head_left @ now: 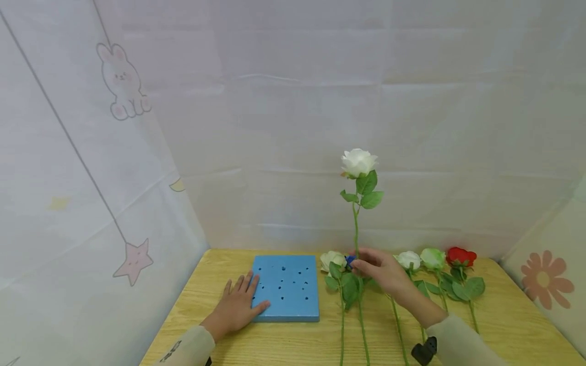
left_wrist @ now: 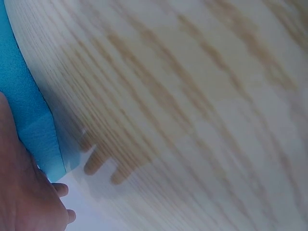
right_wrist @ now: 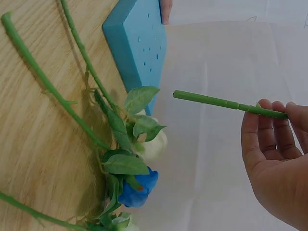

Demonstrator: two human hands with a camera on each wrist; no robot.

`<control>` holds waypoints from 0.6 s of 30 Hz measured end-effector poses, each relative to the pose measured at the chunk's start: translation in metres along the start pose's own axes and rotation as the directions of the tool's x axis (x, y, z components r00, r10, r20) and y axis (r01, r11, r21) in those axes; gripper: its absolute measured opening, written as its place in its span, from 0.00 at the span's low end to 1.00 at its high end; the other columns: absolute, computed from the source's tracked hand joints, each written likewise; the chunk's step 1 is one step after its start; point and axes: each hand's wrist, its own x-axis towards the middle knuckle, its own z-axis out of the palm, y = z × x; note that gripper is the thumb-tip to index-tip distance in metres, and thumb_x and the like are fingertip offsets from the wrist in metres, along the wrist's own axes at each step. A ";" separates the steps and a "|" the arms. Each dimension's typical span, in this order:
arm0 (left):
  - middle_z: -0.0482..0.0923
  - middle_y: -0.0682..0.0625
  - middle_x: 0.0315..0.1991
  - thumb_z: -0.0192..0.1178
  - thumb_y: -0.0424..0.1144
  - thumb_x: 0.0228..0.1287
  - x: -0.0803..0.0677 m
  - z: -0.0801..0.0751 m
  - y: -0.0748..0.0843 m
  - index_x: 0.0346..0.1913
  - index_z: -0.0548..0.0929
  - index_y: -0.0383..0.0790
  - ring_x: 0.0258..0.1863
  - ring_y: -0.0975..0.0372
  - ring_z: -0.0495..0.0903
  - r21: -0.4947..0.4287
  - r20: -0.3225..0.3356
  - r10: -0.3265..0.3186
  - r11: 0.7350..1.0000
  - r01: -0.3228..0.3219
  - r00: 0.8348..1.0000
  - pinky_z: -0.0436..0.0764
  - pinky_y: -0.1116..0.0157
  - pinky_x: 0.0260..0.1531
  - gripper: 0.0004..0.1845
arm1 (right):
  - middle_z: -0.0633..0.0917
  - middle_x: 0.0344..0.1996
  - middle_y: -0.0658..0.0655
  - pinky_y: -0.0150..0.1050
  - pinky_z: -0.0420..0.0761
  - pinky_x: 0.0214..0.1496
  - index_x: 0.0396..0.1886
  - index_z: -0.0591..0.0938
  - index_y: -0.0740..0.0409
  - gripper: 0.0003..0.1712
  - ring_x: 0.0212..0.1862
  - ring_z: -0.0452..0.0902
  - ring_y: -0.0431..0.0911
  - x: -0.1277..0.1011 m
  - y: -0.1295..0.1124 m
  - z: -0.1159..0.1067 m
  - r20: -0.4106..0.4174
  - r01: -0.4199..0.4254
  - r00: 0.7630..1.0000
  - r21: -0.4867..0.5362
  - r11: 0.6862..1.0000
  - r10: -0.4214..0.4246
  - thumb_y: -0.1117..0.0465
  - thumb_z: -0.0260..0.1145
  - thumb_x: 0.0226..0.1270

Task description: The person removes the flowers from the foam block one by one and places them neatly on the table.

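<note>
My right hand (head_left: 373, 267) pinches the lower stem of a white rose (head_left: 358, 162) and holds it upright above the table. The right wrist view shows the green stem (right_wrist: 219, 102) gripped between fingertips (right_wrist: 274, 115) and thumb, its cut end pointing toward the blue foam block (right_wrist: 139, 43). My left hand (head_left: 240, 305) lies flat, fingers straight, on the left edge of that blue foam block (head_left: 288, 290), which has several holes in its top. In the left wrist view the hand (left_wrist: 24, 197) rests beside the block (left_wrist: 24, 110).
Several roses lie on the wooden table (head_left: 274, 340) right of the block: a cream one (head_left: 331, 260), a blue one (right_wrist: 139, 187), a white one (head_left: 409, 260), a pale green one (head_left: 432, 257) and a red one (head_left: 461, 255). White curtain walls enclose the table.
</note>
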 end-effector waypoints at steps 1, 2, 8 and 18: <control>0.46 0.42 0.82 0.37 0.78 0.68 0.000 0.000 0.000 0.82 0.51 0.44 0.79 0.41 0.50 0.000 0.000 -0.001 1.000 0.001 1.000 0.45 0.33 0.72 0.52 | 0.86 0.46 0.57 0.41 0.85 0.48 0.65 0.79 0.61 0.25 0.48 0.84 0.54 -0.002 0.001 -0.002 0.000 0.007 1.000 -0.009 1.000 -0.007 0.53 0.65 0.74; 0.46 0.41 0.82 0.38 0.77 0.68 0.000 0.001 -0.001 0.82 0.52 0.43 0.79 0.40 0.50 -0.007 -0.004 0.003 1.000 -0.003 1.000 0.45 0.32 0.71 0.52 | 0.86 0.45 0.58 0.41 0.85 0.48 0.65 0.79 0.61 0.25 0.47 0.84 0.54 -0.004 0.002 -0.003 -0.003 0.007 1.000 -0.015 1.000 -0.007 0.53 0.65 0.74; 0.48 0.41 0.81 0.40 0.76 0.69 0.000 0.003 -0.001 0.82 0.53 0.42 0.78 0.40 0.51 -0.017 -0.016 0.008 1.000 -0.008 1.000 0.45 0.31 0.71 0.51 | 0.86 0.47 0.63 0.39 0.85 0.48 0.62 0.81 0.59 0.25 0.48 0.84 0.56 -0.018 0.010 -0.012 -0.026 -0.019 1.000 -0.039 0.999 0.018 0.50 0.66 0.73; 0.47 0.41 0.82 0.39 0.77 0.69 -0.002 -0.004 0.004 0.82 0.53 0.42 0.79 0.40 0.51 -0.003 -0.002 0.002 1.000 -0.002 1.000 0.47 0.32 0.71 0.51 | 0.85 0.49 0.60 0.45 0.84 0.53 0.66 0.77 0.66 0.28 0.50 0.85 0.52 -0.044 0.015 -0.028 -0.031 -0.096 0.995 -0.019 0.995 0.095 0.53 0.64 0.75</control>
